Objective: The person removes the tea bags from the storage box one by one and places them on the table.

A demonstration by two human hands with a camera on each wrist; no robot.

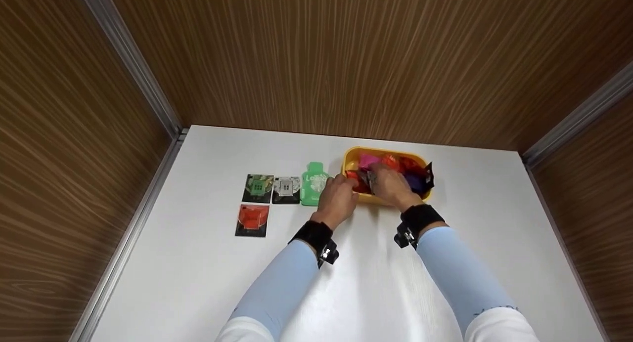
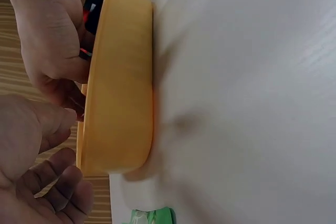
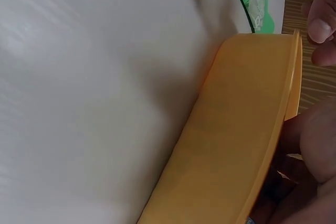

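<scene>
Wood-panelled walls box in a white table (image 1: 198, 282), and both hands are at the yellow tub (image 1: 352, 158) of packets! Right hand (image 1: 392, 186) reaches inside, fingers curled round a dark packet (image 1: 367, 180). Left hand (image 1: 338, 197) hovers at the tub's near-left corner, fingers loosely bent, holding nothing. Beside it lie a green pouch (image 1: 313, 184) and three flat sachets (image 1: 257, 188).
</scene>
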